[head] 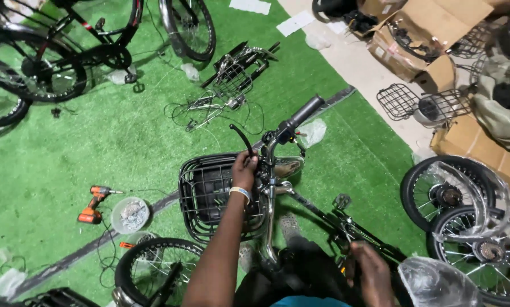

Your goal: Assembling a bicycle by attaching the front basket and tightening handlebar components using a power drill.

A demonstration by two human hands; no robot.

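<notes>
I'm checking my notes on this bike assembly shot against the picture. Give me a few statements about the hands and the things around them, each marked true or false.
1. The left hand is up at the handlebar, beside the black wire basket. True.
2. The right hand holds the orange drill. False: the drill lies on the green turf, apart from both hands; the right hand rests low on the bike frame.
3. A round container of small metal parts sits beside the drill. True.
4. The loose wheels lie left of the bike. False: they lie to its right.
</notes>
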